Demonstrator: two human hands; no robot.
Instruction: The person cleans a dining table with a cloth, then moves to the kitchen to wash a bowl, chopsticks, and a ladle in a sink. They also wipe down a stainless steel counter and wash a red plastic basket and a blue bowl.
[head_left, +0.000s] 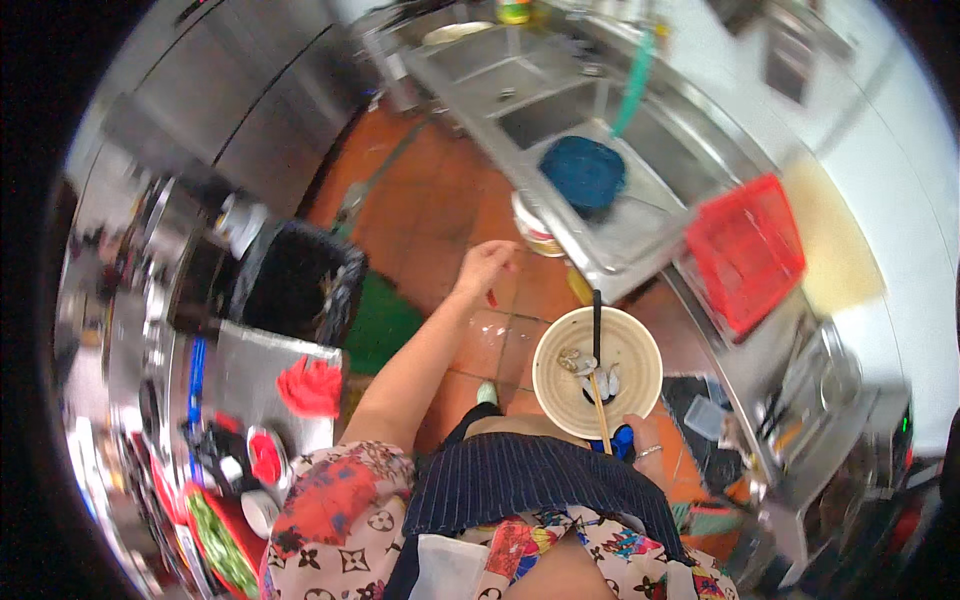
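My right hand (646, 442), with a bracelet at the wrist, holds the lower rim of a large beige bowl (555, 382). Inside the bowl lie several pale, translucent food pieces (604, 382). A black-handled utensil (597, 326) leans over the bowl's far rim, and wooden chopsticks (600, 412) cross its near rim. Beside my right hand is a blue item (622, 441), partly hidden by the bowl. My left hand (491, 264) reaches forward over the tiled floor with its fingers loosely curled. Nothing clear shows in it, though it is blurred.
Ahead is a steel sink (637, 255) with a dark blue basin (583, 172). A red plastic basket (746, 255) sits right of it. Left stand a lined black bin (296, 277) and a steel counter (262, 345) with a red cloth (309, 386). A tub (536, 229) stands by the sink.
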